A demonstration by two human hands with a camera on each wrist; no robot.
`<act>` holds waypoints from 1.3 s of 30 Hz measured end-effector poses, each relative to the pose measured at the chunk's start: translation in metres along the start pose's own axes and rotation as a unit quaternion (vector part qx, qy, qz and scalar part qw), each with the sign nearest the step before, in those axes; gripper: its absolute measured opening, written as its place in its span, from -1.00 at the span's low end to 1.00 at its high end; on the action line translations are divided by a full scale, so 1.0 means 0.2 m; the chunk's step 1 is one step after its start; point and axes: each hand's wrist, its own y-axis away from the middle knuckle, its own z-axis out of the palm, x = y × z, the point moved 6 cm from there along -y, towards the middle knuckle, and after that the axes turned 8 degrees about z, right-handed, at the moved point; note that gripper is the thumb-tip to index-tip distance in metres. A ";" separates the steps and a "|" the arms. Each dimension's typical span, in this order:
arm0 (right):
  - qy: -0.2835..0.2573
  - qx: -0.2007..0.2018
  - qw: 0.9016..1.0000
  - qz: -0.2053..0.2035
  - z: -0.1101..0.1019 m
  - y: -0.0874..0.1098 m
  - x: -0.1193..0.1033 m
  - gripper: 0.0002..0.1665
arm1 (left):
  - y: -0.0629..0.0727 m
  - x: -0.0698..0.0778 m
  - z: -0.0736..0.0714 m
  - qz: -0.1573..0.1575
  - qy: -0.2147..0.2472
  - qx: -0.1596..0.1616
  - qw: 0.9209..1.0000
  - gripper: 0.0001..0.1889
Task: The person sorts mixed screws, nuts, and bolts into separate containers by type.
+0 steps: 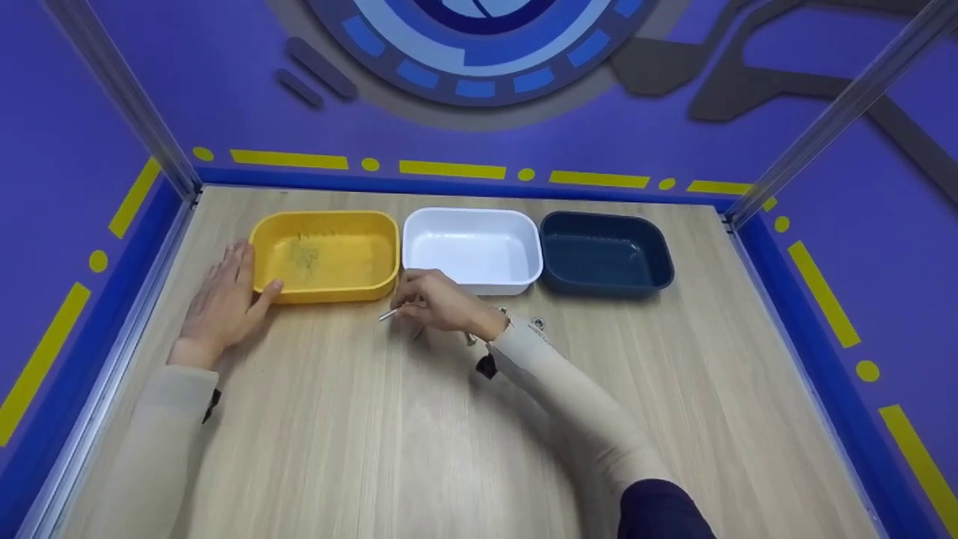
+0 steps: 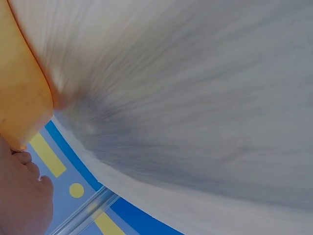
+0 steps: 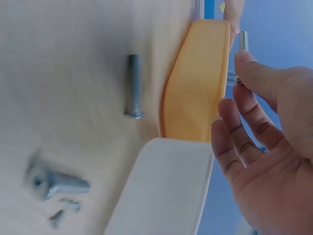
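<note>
While the left hand (image 1: 221, 296) lies with straight fingers along the left side of the yellow bin (image 1: 352, 263), its thumb at the bin's near left corner, the right hand (image 1: 438, 298) holds a silvery bolt (image 1: 386, 315); the right hand's grip is narrow, thumb and fingertips pinching the bolt, whose threaded end juts past them; the left hand's grip is wide and pinches nothing; a second bit of metal (image 3: 232, 78) shows just below the right thumb in the right wrist view, though I cannot tell whether it is a separate piece.

The bolt is held above the tabletop (image 1: 337, 419), just in front of the yellow bin's near right corner, nearer the tabletop's far edge than its near one; three bins stand in a row along that far edge, the yellow one towards the far left corner, the white bin (image 1: 479, 258) next, the dark blue bin (image 1: 606, 254) towards the far right corner; dark specks (image 1: 305, 256) mark the yellow bin's floor, too small to make out.

Loose on the tabletop near the right hand lie a long screw (image 3: 134, 88), a thick fastener (image 3: 71, 183) and two small screws (image 3: 70, 203).
</note>
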 end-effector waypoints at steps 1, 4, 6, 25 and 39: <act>0.001 0.001 1.000 -0.001 -0.01 -0.02 -0.01 -0.87 | 0.00 0.00 0.00 0.000 0.000 -0.001 1.000 -0.03; 0.006 0.006 1.000 -0.001 -0.02 -0.06 -0.03 -0.86 | -0.01 0.01 0.00 0.003 0.000 -0.003 1.000 -0.03; 0.010 0.009 1.000 0.001 -0.03 -0.10 -0.04 -0.85 | -0.02 0.01 0.00 0.005 -0.001 -0.005 1.000 -0.03; 0.020 0.006 0.997 0.079 -0.03 -0.43 -0.19 -0.80 | 0.05 -0.03 -0.02 0.003 0.009 -0.010 1.000 -0.04; 0.063 0.065 0.987 0.131 -0.06 -0.62 -0.18 -0.78 | 0.00 0.00 -0.01 0.003 0.005 -0.022 1.000 -0.03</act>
